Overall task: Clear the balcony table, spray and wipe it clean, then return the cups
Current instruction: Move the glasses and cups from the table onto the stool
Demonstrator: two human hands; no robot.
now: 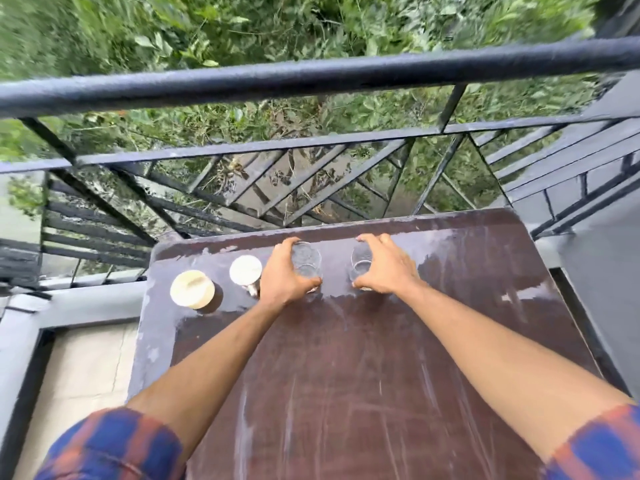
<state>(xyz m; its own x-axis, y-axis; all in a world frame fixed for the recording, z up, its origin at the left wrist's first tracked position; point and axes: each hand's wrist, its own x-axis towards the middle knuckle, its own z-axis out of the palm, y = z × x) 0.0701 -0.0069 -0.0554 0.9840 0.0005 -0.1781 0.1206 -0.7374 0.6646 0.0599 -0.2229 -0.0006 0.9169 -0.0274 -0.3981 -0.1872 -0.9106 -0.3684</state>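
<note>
Near the middle of the frame, 2 clear glasses stood on the far part of the brown table [346, 368], close to its upper edge. The left hand [282, 280] curled its fingers and thumb round the left glass [307, 259]; the right hand [389, 268] gripped the right glass [360, 264] the same way. The 2 glasses stood near each other but apart. Left of the hands, a white mug [245, 269] stood just beside the left hand, with a cream cup [192, 289] further left. A dark railing [311, 77] crossed the upper frame.
</note>
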